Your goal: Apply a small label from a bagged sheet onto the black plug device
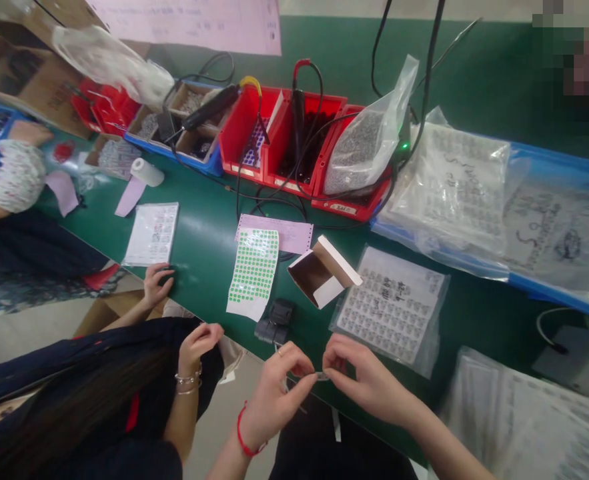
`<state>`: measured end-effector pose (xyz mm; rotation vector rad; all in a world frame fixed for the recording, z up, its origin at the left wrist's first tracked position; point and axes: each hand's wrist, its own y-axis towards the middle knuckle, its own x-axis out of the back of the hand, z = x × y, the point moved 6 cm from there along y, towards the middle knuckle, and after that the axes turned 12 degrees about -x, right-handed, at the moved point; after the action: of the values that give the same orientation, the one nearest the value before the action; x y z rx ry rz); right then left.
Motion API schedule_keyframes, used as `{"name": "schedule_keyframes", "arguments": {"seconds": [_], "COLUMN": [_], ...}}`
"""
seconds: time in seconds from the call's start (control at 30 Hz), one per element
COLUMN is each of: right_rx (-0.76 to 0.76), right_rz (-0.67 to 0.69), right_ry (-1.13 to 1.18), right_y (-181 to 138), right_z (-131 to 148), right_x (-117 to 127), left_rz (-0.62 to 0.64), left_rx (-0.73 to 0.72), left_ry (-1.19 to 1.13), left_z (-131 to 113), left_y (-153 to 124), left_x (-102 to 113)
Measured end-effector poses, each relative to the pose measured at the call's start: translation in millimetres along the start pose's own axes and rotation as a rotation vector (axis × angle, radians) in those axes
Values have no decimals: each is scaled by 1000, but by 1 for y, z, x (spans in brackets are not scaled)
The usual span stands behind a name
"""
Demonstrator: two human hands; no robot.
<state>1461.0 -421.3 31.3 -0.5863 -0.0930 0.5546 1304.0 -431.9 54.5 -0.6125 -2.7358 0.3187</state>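
My left hand (280,385) and my right hand (361,379) meet at the near edge of the green table (204,253). Both pinch a small clear, thin piece (320,377) between thumb and fingertips; I cannot make out what it is. A small black part (275,319) lies on the table just beyond my left hand. A sheet of green dot stickers (254,270) and an open small cardboard box (321,272) lie further in. A clear bag of printed labels (391,307) lies beyond my right hand.
Red bins (294,143) with cables and a bag of small parts stand at the back. Blue trays with plastic bags (479,193) fill the right. A person in dark clothes sits at my left, one hand (158,283) on the table, the other hand (199,340) raised.
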Motion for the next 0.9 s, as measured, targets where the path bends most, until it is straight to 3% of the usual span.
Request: {"name": "schedule_keyframes", "arguments": {"seconds": [0.17,0.27,0.33,0.4,0.53,0.6,0.9], "right_rx": [-137,-247,-301,-323,-311,-302,-297], "right_rz": [-194,-257,-282,-302,-326,-345,-361], "right_ry": [153,325,414,443,402,383,377], "right_y": [-4,-6,-6,-6,-3,-1,3], "right_z": [-33,-52,-60,-65,-67,-67,-71], "right_x": [11,15,14,12,9,9,2], "left_rz": [-492,-645,-660,-630,-501,-465,-524], "left_rx": [212,335,373,314,5,-73,3], "left_ry": [241,298,303,381,725,840,917], "left_z": [49,83,97,97,65,53,59], "left_y": [-30,-46,-49,-44,-19,-7,16], "left_x": [45,68,77,82,76,66,38]}}
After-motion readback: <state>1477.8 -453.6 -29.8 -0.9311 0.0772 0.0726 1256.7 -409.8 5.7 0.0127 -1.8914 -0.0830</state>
